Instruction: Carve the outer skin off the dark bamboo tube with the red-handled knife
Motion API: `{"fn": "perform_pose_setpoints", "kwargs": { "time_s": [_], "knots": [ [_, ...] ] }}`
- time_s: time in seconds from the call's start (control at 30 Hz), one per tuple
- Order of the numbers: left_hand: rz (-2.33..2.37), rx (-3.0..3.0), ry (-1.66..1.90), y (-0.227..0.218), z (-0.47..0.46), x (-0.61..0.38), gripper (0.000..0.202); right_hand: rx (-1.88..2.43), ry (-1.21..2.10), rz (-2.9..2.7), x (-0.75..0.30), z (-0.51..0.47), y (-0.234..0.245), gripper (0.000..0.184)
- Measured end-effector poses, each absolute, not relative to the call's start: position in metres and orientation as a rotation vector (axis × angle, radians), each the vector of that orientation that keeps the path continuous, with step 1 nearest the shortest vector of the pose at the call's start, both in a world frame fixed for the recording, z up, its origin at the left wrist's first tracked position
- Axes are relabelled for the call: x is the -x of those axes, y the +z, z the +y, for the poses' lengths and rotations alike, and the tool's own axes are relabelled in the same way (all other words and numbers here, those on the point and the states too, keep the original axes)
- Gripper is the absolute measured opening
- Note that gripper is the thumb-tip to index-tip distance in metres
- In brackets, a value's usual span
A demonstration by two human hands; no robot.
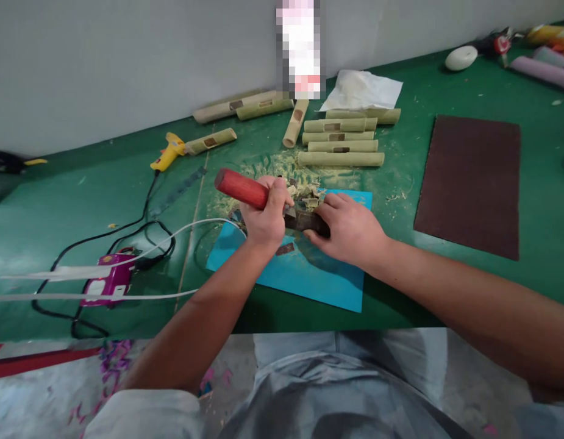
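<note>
Above a blue sheet (322,280), my left hand (266,216) is closed around the red wooden handle of a tool (242,189), which sticks out to the upper left. A dark brown, metal-looking length (304,221) runs roughly in line with the handle to the right. My right hand (348,228) grips its far end, thumb below and fingers over the top. Whether this dark length belongs to the tool or is a separate piece, I cannot tell. Pale shavings (304,192) lie just behind both hands. A small brown scrap (285,249) rests on the blue sheet.
Several bamboo tubes with cut openings (340,137) lie behind, with white paper (361,88) beyond. At left are a yellow glue gun (168,152), a bamboo tube (211,141), a purple power strip (110,277) and loose cables. A brown sheet (471,183) lies right.
</note>
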State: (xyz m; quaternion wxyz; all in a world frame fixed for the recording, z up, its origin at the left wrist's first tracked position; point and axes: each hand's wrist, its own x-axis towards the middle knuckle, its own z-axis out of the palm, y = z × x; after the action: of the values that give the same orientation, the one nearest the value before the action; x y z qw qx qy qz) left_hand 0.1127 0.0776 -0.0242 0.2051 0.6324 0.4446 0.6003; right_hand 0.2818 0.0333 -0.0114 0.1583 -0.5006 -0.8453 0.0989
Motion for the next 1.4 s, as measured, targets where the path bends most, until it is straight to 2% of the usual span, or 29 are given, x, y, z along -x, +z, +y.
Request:
{"fn": "perform_pose_setpoints", "kwargs": {
  "time_s": [0.13,0.23,0.47,0.6,0.77,0.93,1.1,1.4],
  "knots": [
    [1.237,-1.822,1.559,-0.021,0.08,-0.11,0.069,1.427,0.253,-2.414,-0.281,0.033,-0.012,0.032],
    [1.256,-1.76,1.539,-0.015,0.077,-0.114,0.064,1.424,0.249,-2.42,-0.281,0.032,-0.012,0.032],
    [1.293,-1.7,1.608,0.007,0.068,-0.114,0.031,1.405,0.282,-2.454,-0.283,0.033,-0.011,0.032],
    [1.222,-1.712,1.388,0.019,0.063,-0.102,0.013,1.405,0.301,-2.457,-0.284,0.033,-0.009,0.034],
    [1.313,-1.762,1.366,0.024,0.051,-0.097,0.012,1.403,0.304,-2.446,-0.284,0.032,-0.01,0.033],
    [1.51,-1.845,1.466,0.009,0.049,-0.101,0.022,1.395,0.297,-2.439,-0.284,0.033,-0.011,0.033],
    [1.418,-1.953,1.604,-0.001,0.055,-0.104,0.029,1.39,0.294,-2.415,-0.284,0.033,-0.014,0.031],
    [1.362,-1.97,1.624,-0.013,0.057,-0.106,0.02,1.396,0.301,-2.43,-0.282,0.033,-0.012,0.032]
  ]
}}
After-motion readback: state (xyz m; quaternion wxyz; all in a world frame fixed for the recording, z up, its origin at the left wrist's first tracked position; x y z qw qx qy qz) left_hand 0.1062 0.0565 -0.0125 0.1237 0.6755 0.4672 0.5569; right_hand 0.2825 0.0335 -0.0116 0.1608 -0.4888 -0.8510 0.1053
